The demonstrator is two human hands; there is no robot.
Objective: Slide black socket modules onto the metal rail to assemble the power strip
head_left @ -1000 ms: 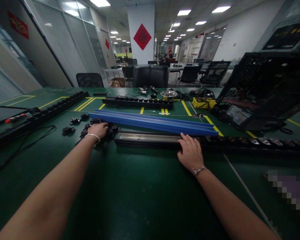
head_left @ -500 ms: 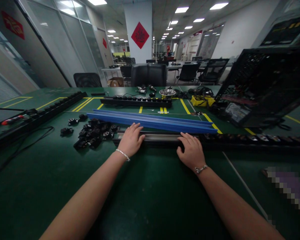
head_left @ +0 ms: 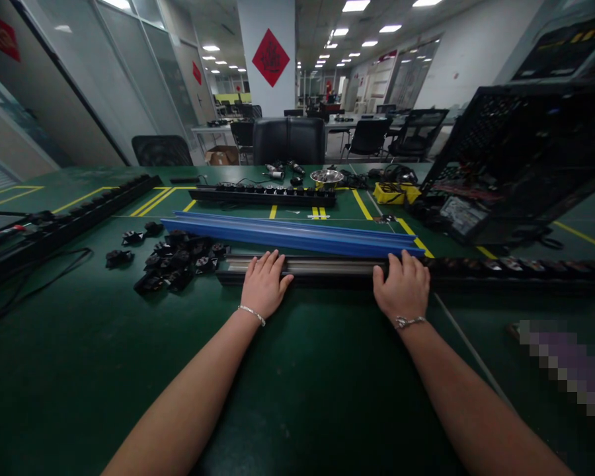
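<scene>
Our left hand (head_left: pixel 264 287) and right hand (head_left: pixel 404 287) lay well apart, fingers slightly spread over the black rail (head_left: pixel 332 268); we could not tell whether either one clamped it. The rail ran crosswise on the green table (head_left: pixel 297 383), the blue channel (head_left: pixel 277 233) close by at 12 o'clock. With so little room there, a push away from us could have knocked the channel askew. A leftward slip could have driven the rail's end into the heaped black parts (head_left: pixel 176 258) at 9 o'clock and scattered them; uneven pressure could have skewed it. Our right hand hid where the rail met or neared the filled strip (head_left: pixel 515 274) at 3 o'clock. Our fingertips' undersides were out of sight, the heap was too dark to count, and pixelation blurred a purplish object (head_left: pixel 565 370) at 4 o'clock.
</scene>
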